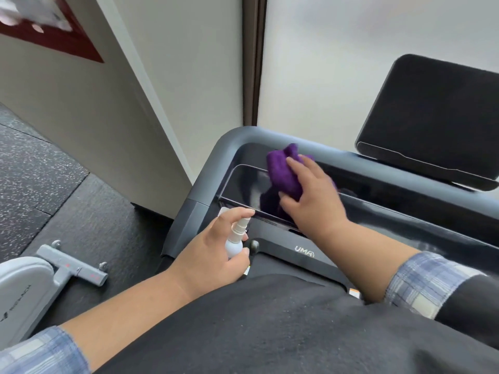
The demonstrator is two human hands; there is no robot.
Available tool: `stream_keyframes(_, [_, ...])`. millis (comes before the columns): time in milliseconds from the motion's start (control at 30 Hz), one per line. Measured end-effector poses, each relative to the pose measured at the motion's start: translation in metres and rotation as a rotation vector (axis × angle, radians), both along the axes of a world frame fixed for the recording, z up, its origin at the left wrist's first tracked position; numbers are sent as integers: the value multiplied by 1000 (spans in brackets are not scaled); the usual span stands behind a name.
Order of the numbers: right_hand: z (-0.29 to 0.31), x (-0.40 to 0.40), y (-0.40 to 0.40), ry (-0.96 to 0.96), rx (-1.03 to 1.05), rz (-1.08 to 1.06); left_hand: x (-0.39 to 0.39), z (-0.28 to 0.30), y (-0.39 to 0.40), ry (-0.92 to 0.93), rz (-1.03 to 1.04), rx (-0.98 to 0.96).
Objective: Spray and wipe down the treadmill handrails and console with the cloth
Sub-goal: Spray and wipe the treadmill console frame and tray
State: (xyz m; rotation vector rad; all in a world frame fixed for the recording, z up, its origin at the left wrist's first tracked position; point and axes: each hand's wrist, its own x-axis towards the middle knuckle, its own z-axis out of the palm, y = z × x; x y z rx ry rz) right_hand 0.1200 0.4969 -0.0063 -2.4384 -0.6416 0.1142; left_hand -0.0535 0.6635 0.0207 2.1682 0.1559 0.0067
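My right hand presses a bunched purple cloth onto the glossy black console panel of the treadmill, near its left end. My left hand grips a small white spray bottle just in front of the console's left corner, index finger stretched over the nozzle. A grey handrail curves around the console's left and far sides. A dark tablet-like screen stands tilted at the upper right.
A white wall corner and a dark window frame rise close behind the treadmill. Speckled black rubber flooring spreads to the left. A grey base of another exercise machine sits at the lower left.
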Motion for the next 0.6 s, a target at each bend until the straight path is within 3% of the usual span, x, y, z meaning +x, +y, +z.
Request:
stream_keyframes(100, [-8,-5,5,67,-308,-98,-4,-5,1,24,0,-2])
stream_keyframes(233, [-19,-38,15,63,-329,91,-14,-6,8,40,39,-24])
stream_keyframes(333, [-10,-48,21,127,-172,238,-23,-7,14,27,104,-27])
stream_keyframes(467, [21,-47,38,274,99,137,-30,2,22,34,236,-48])
stream_keyframes(600, [46,-48,53,325,235,74,-24,21,48,12,519,46])
